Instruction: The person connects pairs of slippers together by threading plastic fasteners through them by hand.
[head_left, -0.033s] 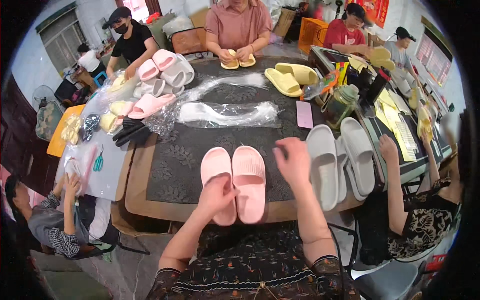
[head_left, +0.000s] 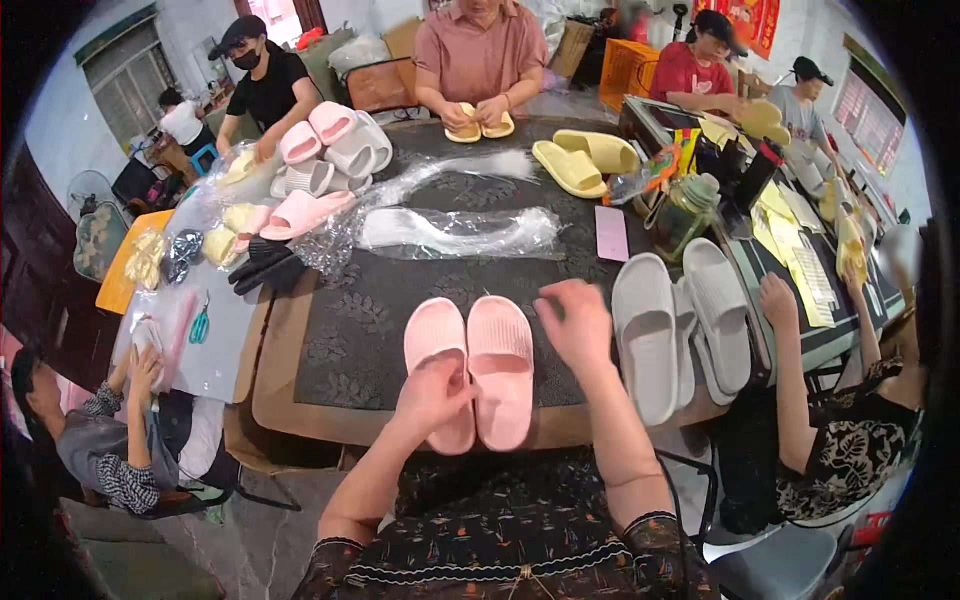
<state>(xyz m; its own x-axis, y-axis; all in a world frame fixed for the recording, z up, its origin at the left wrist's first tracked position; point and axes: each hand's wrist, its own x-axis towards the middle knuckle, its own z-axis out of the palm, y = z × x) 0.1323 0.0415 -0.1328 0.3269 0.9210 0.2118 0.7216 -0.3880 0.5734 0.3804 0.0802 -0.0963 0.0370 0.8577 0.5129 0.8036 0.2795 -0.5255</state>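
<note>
A pair of pink slippers lies side by side in front of me, toes pointing away, at the table's near edge. Over the left pink slipper (head_left: 437, 325) my left hand (head_left: 435, 400) is closed, its fingers curled at the inner edge by the strap opening. Its thumb reaches the side of the right pink slipper (head_left: 503, 400). My right hand (head_left: 578, 325) hovers just right of that slipper, fingers bent and apart, with nothing visible in it. Grey slippers (head_left: 645, 340) stand close to my right wrist, some leaning on each other.
Clear plastic bags (head_left: 460, 232) lie across the dark table mat (head_left: 345, 340). Pink and grey slippers (head_left: 310, 210) are heaped at left. Yellow slippers (head_left: 575, 170), a pink phone-shaped slab (head_left: 611, 233) and a green bottle (head_left: 687, 215) sit at right. Several people work around the tables.
My right hand has shifted slightly left, nearer the right pink slipper. The view has moved a little. My left hand stays at the slippers.
</note>
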